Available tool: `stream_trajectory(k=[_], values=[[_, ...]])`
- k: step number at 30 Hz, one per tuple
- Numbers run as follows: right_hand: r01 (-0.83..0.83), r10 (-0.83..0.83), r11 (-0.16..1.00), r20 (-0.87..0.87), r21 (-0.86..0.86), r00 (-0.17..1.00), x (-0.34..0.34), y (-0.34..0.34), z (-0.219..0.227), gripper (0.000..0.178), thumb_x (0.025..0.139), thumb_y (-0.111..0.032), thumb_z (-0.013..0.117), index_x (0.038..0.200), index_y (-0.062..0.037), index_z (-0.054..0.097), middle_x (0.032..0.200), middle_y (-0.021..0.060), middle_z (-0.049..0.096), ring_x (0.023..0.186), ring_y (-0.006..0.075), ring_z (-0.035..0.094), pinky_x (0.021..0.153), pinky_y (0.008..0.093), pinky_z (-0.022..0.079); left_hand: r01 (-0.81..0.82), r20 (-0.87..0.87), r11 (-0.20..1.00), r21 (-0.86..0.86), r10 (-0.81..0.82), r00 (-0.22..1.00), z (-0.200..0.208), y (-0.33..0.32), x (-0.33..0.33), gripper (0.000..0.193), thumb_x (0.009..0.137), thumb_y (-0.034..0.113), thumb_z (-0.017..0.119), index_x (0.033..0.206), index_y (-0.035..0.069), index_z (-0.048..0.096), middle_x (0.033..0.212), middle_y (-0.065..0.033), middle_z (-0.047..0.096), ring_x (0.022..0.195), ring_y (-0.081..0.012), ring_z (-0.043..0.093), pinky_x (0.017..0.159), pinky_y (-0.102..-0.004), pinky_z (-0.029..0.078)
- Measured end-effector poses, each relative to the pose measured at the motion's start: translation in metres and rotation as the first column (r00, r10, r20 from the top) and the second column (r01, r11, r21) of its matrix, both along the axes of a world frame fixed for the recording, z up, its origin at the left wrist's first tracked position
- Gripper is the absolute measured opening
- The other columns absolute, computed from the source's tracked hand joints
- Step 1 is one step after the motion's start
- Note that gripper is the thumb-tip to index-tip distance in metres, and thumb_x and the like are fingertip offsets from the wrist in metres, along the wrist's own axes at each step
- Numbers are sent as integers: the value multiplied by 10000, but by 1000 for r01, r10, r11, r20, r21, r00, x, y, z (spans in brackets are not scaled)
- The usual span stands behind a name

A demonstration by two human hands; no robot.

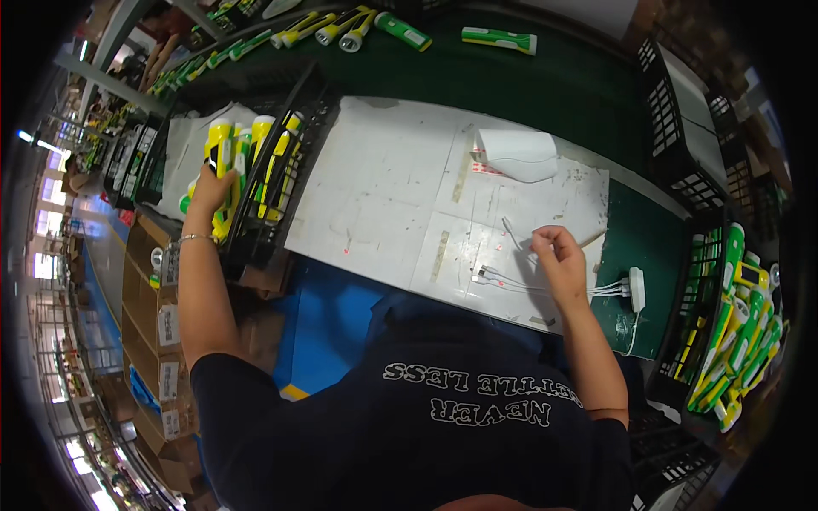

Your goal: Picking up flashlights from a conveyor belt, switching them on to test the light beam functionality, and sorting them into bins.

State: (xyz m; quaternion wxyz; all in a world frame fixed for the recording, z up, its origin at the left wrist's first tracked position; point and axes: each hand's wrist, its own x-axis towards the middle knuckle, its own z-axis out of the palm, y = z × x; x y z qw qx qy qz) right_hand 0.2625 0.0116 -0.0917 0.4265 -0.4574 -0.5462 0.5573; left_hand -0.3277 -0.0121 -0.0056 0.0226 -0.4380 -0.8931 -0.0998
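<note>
— What is the work place?

— A white board (383,187) lies on a green table (579,94), with black crates on both sides.

— And the left hand (209,189)?

— It reaches into the left crate (290,162) and closes around a yellow and green flashlight (220,140).

— The right hand (558,255)?

— It is over the near right part of the board, fingers pressed together, pinching a thin white cable (511,281). The cable runs right to a white charger block (636,288). More flashlights fill the right crate (690,298).
</note>
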Motion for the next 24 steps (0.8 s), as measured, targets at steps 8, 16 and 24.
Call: stream_trajectory(k=[8, 16, 24], values=[[-58, 61, 998, 215, -21, 975, -13, -18, 10, 167, 837, -135, 688, 964, -42, 631, 792, -17, 626, 547, 16, 377, 494, 193, 335, 642, -452, 664, 383, -472, 757, 14, 164, 121, 644, 775, 291, 708, 1325, 63, 464, 1270, -253, 449, 1191, -400, 430, 1005, -488, 369], [-134, 143, 990, 328, -49, 934, 8, -10, 28, 136, 836, -141, 679, 924, -38, 665, 874, 101, 671, 749, 212, 658, 647, 298, 512, 743, -94, 666, 71, -737, 670, -67, 389, 320, 621, 793, 131, 610, 1379, 127, 404, 1464, -158, 327, 1345, -331, 343, 1022, -509, 398], [11, -18, 1000, 330, 23, 944, 22, 9, 20, 128, 832, -115, 680, 925, -28, 667, 875, 103, 669, 768, 221, 662, 643, 291, 522, 687, -186, 681, -254, -731, 656, -57, 440, 390, 587, 754, 205, 704, 1302, 154, 502, 1291, -135, 486, 1209, -294, 479, 947, -537, 431]])
